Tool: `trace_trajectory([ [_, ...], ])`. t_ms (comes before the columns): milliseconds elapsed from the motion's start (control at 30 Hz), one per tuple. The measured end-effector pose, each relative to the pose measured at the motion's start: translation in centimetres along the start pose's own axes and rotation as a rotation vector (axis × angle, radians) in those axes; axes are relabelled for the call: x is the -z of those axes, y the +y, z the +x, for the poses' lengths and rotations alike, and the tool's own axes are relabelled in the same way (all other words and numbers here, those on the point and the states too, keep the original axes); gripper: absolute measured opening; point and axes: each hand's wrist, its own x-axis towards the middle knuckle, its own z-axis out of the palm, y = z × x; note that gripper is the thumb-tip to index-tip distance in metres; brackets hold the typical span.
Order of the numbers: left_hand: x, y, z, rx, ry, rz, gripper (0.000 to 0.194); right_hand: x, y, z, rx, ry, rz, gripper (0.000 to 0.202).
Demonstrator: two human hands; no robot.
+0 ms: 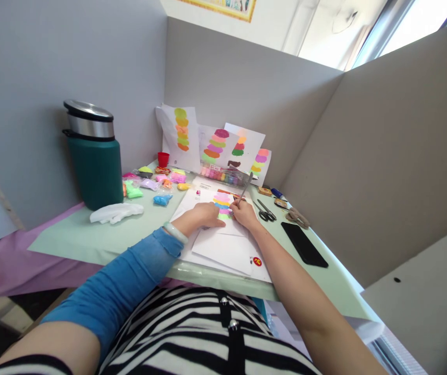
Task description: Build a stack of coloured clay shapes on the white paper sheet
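A white sheet [227, 227] lies in front of me with a stack of coloured bands [222, 199] on it: pink, yellow, blue, purple and green. My left hand [207, 213] rests on the sheet at the left of the bands, its fingers stretched out and pressing on the paper. In my right hand [243, 213], at the right edge of the bands, is a slim grey stick-like tool [247, 186], tilted up and away; its lower end is hidden by my fingers. Beneath are more white papers [223, 252].
At left stand a green flask [96, 166] and a white glove [116, 212]. Small bags of coloured clay [163, 199] and a red cup [163, 159] are farther back. Painted sheets [218, 146] lean on the partition. Scissors [266, 210] and a black phone-like slab [303, 244] lie right.
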Motion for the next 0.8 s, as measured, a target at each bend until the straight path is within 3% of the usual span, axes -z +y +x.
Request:
trace_trajectory([
  [800,-0.27,-0.13,0.19,-0.01,0.016,-0.001,0.061,0.04,-0.01,0.0,0.005,-0.014,0.008,0.019],
])
